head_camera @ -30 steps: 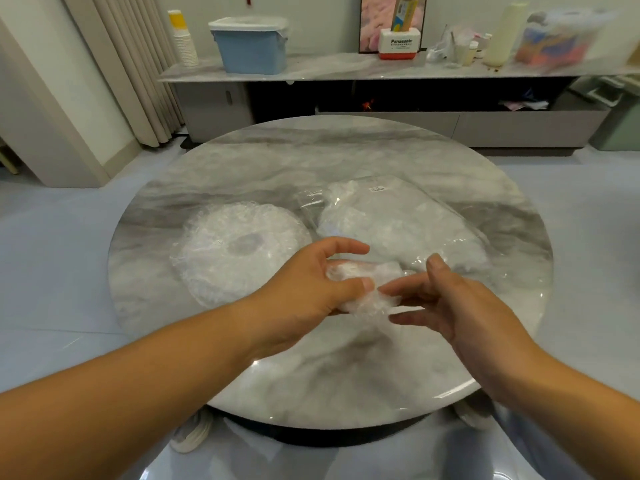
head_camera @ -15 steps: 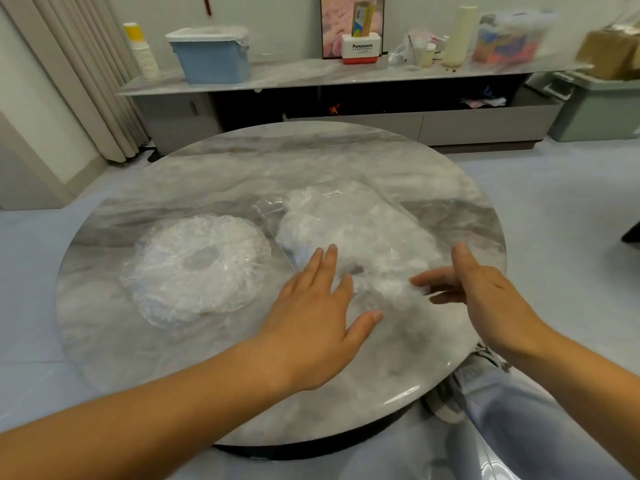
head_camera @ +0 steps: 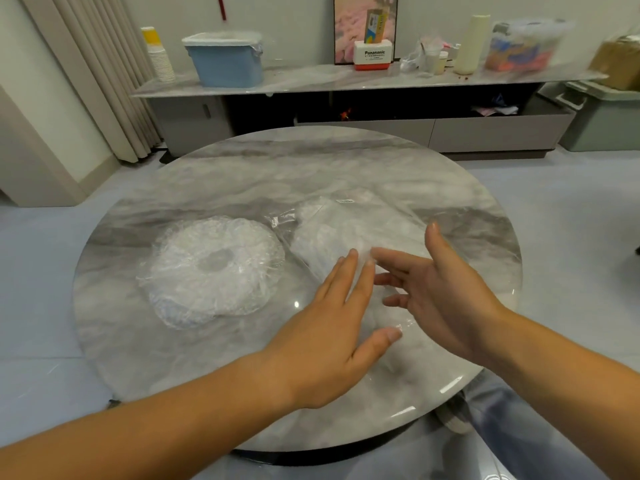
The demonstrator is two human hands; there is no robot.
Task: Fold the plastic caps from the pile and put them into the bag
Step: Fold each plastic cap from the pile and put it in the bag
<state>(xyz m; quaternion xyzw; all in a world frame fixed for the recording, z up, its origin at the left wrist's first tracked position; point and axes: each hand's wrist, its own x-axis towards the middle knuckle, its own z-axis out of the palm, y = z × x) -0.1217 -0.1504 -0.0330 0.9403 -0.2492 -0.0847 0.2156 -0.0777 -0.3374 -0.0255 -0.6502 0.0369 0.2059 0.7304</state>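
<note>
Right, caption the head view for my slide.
Left hand and right hand, both open, over the clear bag on the marble table; the cap pile lies left of it.

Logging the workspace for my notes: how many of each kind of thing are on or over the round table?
pile of plastic caps: 1
clear bag: 1
hands: 2 (left hand, right hand)
Total: 4

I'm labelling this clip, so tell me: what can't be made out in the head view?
Near end of the bag, head view: covered by the left hand and right hand.
Count in the pile of caps, head view: clear layers merge.
Print on the bag label, head view: too small.
Contents of the clear tub on the far shelf, head view: motion-blurred.
</note>
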